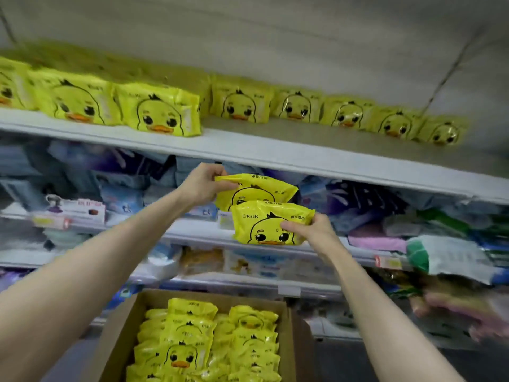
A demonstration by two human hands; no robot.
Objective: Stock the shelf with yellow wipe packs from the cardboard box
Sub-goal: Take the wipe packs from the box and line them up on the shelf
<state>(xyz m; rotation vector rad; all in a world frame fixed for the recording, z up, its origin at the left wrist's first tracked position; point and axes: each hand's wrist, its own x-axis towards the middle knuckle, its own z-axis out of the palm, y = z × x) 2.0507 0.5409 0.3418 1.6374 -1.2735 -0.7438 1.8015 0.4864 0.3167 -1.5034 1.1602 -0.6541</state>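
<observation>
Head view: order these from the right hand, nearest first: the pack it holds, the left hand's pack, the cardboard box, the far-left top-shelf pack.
1. The front pack, gripped by the right hand.
2. The rear pack, just behind it, held by the left hand.
3. The cardboard box, below.
4. The far-left top-shelf pack, up and left.

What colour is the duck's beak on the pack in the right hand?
Orange, on the yellow pack in the right hand; head view.

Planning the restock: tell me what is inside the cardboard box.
Yellow duck-face wipe packs fill the cardboard box, stacked in rows. Lower layers and the box floor are covered, so not visible.
</observation>
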